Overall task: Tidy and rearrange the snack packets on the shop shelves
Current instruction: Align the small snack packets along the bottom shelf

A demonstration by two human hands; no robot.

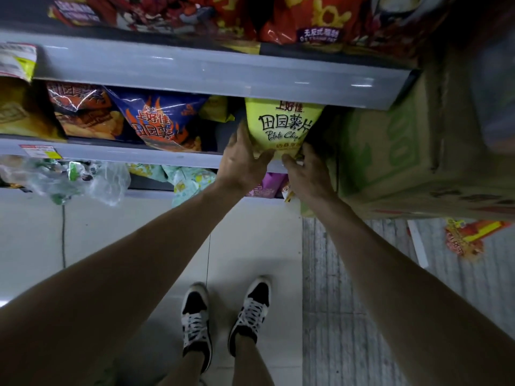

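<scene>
Gripping the lower edge of a yellow-green potato chip packet [281,123], the left hand [242,160] clasps its bottom left corner while the right hand [306,174] pinches the bottom right corner, both closed on the bag. This packet stands upright at the right end of the middle shelf [111,154], its top hidden behind the grey edge of the upper shelf [211,73]. Left of it, across a dark gap, a blue flame-printed packet [158,121] leans against an orange packet [83,112], with a yellow bag [25,112] at the far left. Red snack bags [303,20] fill the upper shelf. Below, the bottom shelf [150,194] holds clear plastic-wrapped packs [75,176], pale green packets [186,179] and a purple packet [269,186]. A cardboard box [404,151] stands just right of the shelving
</scene>
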